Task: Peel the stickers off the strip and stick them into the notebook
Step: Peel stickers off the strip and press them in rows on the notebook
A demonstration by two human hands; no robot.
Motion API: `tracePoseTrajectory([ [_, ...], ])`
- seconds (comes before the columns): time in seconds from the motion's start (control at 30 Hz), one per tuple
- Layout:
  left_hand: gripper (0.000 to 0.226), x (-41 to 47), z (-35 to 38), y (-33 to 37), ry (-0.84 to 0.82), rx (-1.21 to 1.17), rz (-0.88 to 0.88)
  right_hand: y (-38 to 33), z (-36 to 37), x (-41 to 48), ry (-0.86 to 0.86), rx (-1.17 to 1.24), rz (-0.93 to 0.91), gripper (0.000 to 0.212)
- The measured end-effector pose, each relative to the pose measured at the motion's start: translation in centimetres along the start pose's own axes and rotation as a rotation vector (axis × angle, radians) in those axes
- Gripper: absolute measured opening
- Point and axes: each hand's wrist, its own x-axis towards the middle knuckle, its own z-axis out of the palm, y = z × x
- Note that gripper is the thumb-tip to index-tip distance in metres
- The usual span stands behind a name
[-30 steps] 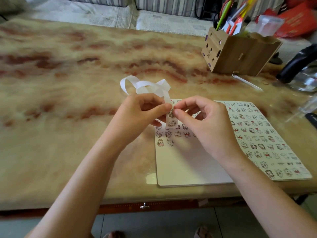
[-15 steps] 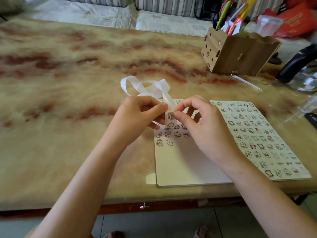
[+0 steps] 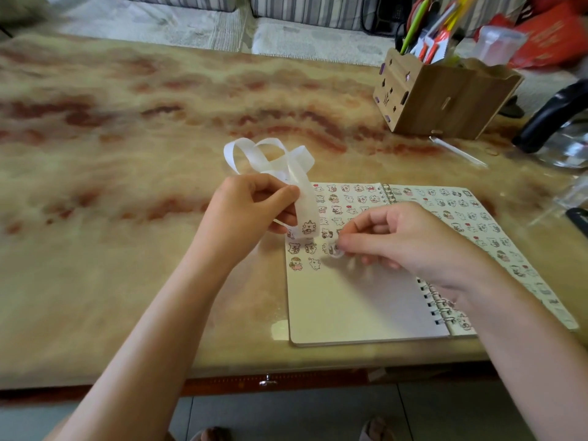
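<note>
An open spiral notebook (image 3: 356, 300) lies near the table's front edge, its two pages covered with rows of small cartoon stickers. My left hand (image 3: 251, 205) grips a white curling sticker strip (image 3: 305, 198) above the left page; one sticker shows at the strip's lower end. My right hand (image 3: 404, 237) pinches a small peeled sticker (image 3: 335, 249) between thumb and forefinger, low over the left page beside the last row of stickers. The strip's loops (image 3: 254, 154) curl beyond my left hand.
A wooden pen holder (image 3: 445, 97) full of pens stands at the back right. A thin white stick (image 3: 458, 151) lies in front of it. A black-handled glass kettle (image 3: 560, 122) sits at the right edge. The marbled table (image 3: 111, 186) spreads to the left.
My right hand has pulled a sticker off the strip and moved down and right to the left page. My left hand still holds the strip, now apart from the right hand.
</note>
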Motion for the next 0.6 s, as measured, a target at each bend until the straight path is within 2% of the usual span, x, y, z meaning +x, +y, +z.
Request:
tracePoseTrajectory([
  [0.23, 0.015, 0.13, 0.0, -0.04, 0.005, 0.011, -0.007, 0.45, 0.3, 0.28, -0.02, -0.073, 0.05, 0.008],
  [0.6, 0.014, 0.1, -0.01, -0.06, -0.001, 0.007, -0.018, 0.71, 0.57, 0.21, -0.004, -0.063, 0.054, 0.005],
])
